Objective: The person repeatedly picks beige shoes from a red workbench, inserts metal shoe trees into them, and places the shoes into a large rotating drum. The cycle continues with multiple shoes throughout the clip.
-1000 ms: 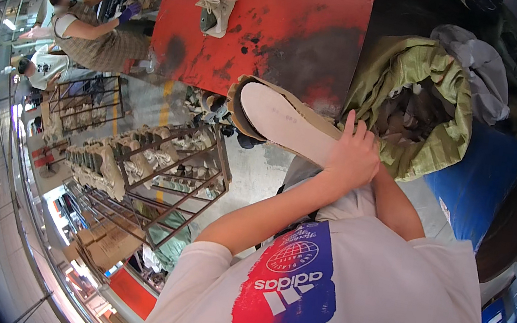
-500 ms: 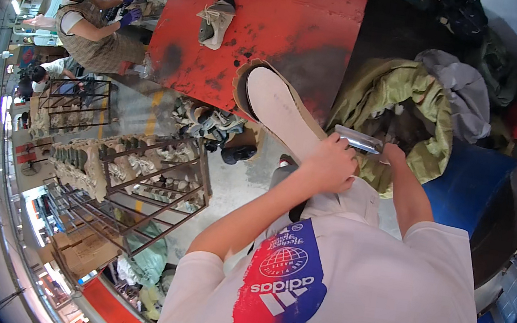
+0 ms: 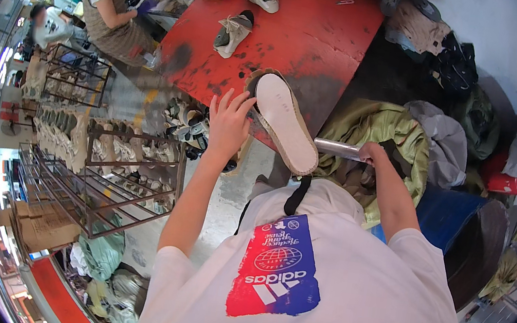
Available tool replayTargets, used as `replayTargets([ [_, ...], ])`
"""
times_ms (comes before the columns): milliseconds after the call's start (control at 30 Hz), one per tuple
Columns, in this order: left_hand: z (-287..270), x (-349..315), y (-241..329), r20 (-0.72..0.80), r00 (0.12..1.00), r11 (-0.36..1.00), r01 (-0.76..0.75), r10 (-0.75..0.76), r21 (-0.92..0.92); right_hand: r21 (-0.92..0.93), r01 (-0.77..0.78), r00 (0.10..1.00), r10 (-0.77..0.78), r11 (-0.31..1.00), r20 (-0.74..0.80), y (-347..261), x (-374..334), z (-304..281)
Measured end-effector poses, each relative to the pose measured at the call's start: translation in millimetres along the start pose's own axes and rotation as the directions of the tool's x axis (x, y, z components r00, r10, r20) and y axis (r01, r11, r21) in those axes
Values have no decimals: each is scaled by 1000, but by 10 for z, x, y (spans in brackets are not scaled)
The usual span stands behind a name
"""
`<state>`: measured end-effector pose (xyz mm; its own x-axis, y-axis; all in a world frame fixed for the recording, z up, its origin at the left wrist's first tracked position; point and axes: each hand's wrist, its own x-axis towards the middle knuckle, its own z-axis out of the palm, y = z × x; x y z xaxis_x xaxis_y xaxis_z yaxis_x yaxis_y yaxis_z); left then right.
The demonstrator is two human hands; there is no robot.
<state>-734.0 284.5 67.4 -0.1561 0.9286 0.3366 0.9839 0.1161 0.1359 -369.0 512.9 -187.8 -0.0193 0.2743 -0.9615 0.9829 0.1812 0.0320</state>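
In front of me a shoe upper (image 3: 283,120) stands bottom up, its white sole-shaped board facing me and a rough beige edge all round. What supports it is hidden. My left hand (image 3: 231,123) is beside the far, toe-like end, fingers spread, the tips close to the beige edge; whether they touch it I cannot tell. My right hand (image 3: 373,153) is closed round a shiny metal bar-like tool (image 3: 337,148). The tool's other end meets or nearly meets the near right side of the shoe upper. Its full shape is hidden.
Beyond lies a red, black-stained table (image 3: 277,29) with a finished-looking shoe (image 3: 233,32) and several others. To the right are an open yellow-green sack (image 3: 412,127) and a blue drum (image 3: 448,201). Metal racks of shoes (image 3: 132,170) stand left. A co-worker (image 3: 112,5) works at the back left.
My left hand has left the near end of the shoe upper and the tool, moving to the far left end with fingers spread. My right hand keeps the tool. The view has shifted.
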Motion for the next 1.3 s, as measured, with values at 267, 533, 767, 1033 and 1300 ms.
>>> replayTargets([
  [267, 82, 195, -185, 153, 987, 963, -79, 40, 258, 376, 61, 996, -83, 924, 44, -175, -272, -215],
  [533, 168, 475, -273, 235, 958, 929, -232, 166, 289, 742, 332, 932, -324, 582, -163, -1135, -766, -441],
  [767, 296, 569, -397, 182, 943, 895, -322, 277, 308, -745, 624, -320, -791, 238, -521, -1795, -2254, -935],
  [1033, 652, 427, -529, 86, 979, 973, -193, 183, 130, -944, 279, -312, -913, 178, -264, -1950, -1914, -1172],
  [1300, 1065, 277, -383, 16, 997, 948, 75, -73, -308, -616, 727, -205, -760, 303, -616, -1800, -1439, -857],
])
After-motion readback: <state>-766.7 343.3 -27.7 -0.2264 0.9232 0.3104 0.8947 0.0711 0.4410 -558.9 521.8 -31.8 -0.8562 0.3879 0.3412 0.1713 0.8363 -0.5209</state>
